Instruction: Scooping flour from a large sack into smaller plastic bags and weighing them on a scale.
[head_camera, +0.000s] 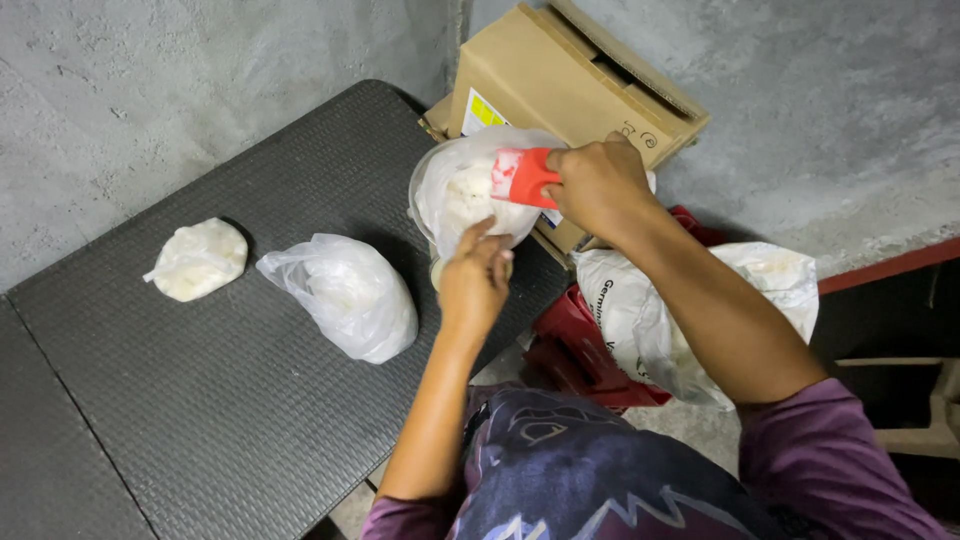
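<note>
We note the right hand (600, 185) clenching a red scoop (527, 176) at twelve o'clock over the plastic bag (470, 190) our left hand (475, 275) pinches; a slack rim risks spilling white powder.

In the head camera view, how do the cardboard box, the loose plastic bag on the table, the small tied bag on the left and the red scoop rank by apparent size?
1. cardboard box, partly hidden
2. loose plastic bag
3. small tied bag
4. red scoop, partly covered by the right hand

This ranks apparent size only; the things lie at different distances from the camera.
</note>
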